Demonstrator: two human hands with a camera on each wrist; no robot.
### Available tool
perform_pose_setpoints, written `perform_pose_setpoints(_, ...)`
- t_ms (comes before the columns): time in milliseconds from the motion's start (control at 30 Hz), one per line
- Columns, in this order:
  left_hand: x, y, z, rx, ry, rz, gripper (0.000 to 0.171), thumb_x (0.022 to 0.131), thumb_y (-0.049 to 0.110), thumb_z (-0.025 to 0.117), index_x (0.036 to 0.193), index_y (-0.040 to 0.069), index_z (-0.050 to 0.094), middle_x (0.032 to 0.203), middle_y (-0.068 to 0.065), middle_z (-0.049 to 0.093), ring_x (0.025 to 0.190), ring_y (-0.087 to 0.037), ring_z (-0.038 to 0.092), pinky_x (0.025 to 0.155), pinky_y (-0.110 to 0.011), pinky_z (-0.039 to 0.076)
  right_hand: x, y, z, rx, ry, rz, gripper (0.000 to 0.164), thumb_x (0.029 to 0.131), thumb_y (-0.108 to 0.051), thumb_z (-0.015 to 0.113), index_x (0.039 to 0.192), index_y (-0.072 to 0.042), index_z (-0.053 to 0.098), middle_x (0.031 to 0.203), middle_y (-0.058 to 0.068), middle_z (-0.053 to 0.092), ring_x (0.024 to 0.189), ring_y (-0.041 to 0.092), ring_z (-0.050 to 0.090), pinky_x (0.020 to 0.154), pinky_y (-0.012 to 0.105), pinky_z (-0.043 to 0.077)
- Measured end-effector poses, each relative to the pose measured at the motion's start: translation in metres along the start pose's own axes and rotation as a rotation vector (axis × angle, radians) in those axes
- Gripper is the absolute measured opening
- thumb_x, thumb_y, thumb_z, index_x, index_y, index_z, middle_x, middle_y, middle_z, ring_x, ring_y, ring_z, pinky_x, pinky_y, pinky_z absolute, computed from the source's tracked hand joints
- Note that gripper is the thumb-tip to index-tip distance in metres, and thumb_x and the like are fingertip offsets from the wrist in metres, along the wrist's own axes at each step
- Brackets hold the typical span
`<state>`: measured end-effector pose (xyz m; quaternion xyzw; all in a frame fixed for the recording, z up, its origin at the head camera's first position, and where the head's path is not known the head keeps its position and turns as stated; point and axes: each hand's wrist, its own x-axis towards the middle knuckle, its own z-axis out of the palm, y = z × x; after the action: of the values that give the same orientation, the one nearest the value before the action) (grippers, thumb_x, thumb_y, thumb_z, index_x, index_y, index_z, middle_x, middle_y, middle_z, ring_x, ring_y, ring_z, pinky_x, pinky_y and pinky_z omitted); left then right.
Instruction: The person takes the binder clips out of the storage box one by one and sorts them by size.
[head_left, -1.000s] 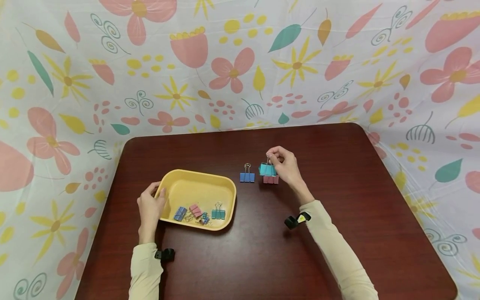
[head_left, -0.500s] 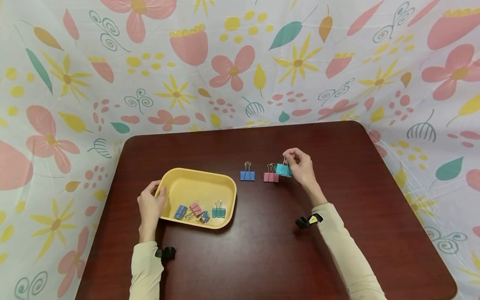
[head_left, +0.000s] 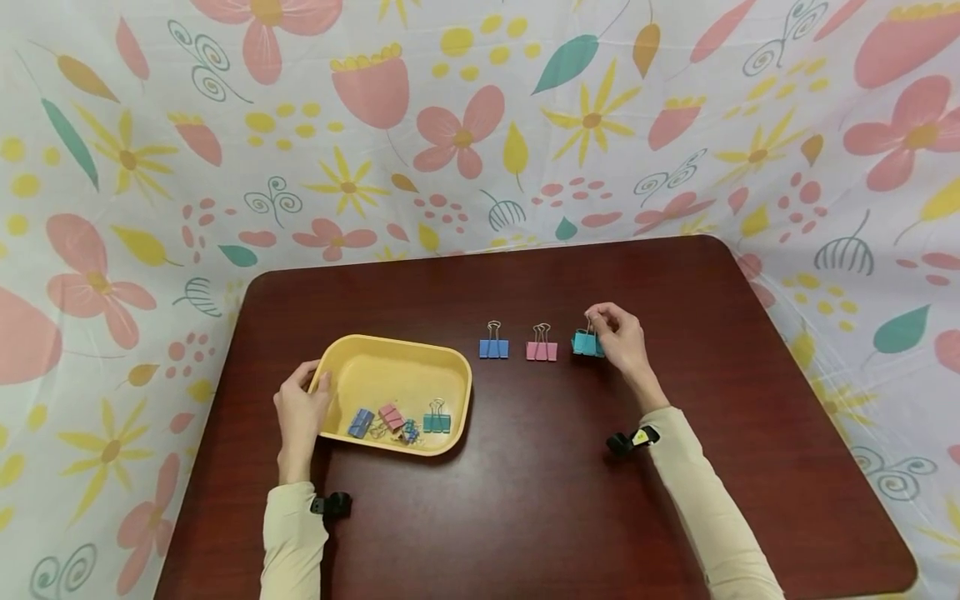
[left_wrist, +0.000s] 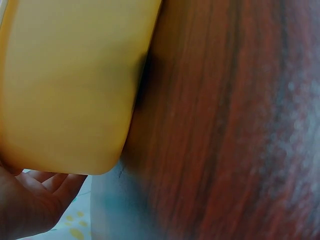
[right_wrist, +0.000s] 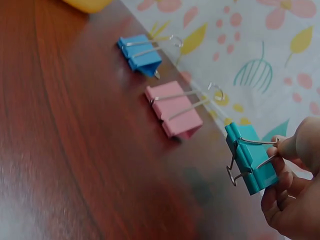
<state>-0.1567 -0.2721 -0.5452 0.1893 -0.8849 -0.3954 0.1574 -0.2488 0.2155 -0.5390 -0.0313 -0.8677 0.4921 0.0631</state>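
My right hand point(head_left: 621, 340) pinches a wire handle of a teal binder clip point(right_wrist: 251, 159); its other handle hangs folded toward the table in the right wrist view. Left of it, a pink binder clip point(head_left: 542, 351) and a blue binder clip point(head_left: 493, 348) stand in a row, wire handles pointing away. At the left, my left hand point(head_left: 302, 410) grips the end of a yellow tray point(head_left: 397, 345), thumb over the rim and fingers outside. Inside the tray lie a blue clip point(head_left: 361, 422), a pink clip point(head_left: 391, 417), a teal clip point(head_left: 437, 422) and a small multicoloured clip cluster point(head_left: 409, 432).
The dark reddish-brown table point(head_left: 510, 517) has rounded corners. A floral cloth point(head_left: 480, 125) hangs behind it and down the sides. Each wrist wears a small black camera, one of them the right wrist camera point(head_left: 632, 440).
My right hand has carried the teal binder clip rightward, from in front of the pink one to a spot beside it. My left hand and the tray stay in place.
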Motion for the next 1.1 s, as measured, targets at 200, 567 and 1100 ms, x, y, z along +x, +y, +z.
perform_pose_setpoints(200, 0.001, -0.001, 0.001, 0.001, 0.010, -0.004, 0.019, 0.085, 0.024, 0.063, 0.103, 0.022, 0.068, 0.091, -0.002, 0.071, 0.083, -0.020, 0.063, 0.070, -0.034, 0.045, 0.000, 0.010, -0.003, -0.008, -0.001, -0.001, 0.030, 0.091, -0.038, 0.052, 0.104, -0.014, 0.065, 0.081, 0.007, 0.059, 0.065, 0.015, 0.047, 0.056, 0.028, 0.037)
perform_pose_setpoints(567, 0.002, -0.002, 0.002, 0.006, -0.001, -0.024, 0.019, 0.085, 0.026, 0.063, 0.103, 0.023, 0.068, 0.092, -0.001, 0.071, 0.084, -0.018, 0.063, 0.070, -0.032, 0.045, 0.001, 0.019, -0.002, -0.026, 0.001, 0.006, 0.022, 0.090, -0.034, 0.057, 0.101, -0.019, 0.068, 0.086, 0.003, 0.064, 0.072, 0.013, 0.051, 0.060, 0.027, 0.039)
perform_pose_setpoints(1100, 0.000, 0.001, 0.000, 0.004, -0.014, -0.032, 0.020, 0.086, 0.027, 0.062, 0.105, 0.023, 0.067, 0.094, -0.001, 0.071, 0.081, -0.018, 0.062, 0.068, -0.032, 0.046, -0.010, -0.052, 0.000, 0.191, 0.026, -0.115, 0.021, 0.089, -0.018, 0.059, 0.106, -0.006, 0.064, 0.087, 0.015, 0.061, 0.066, 0.017, 0.050, 0.053, 0.020, 0.037)
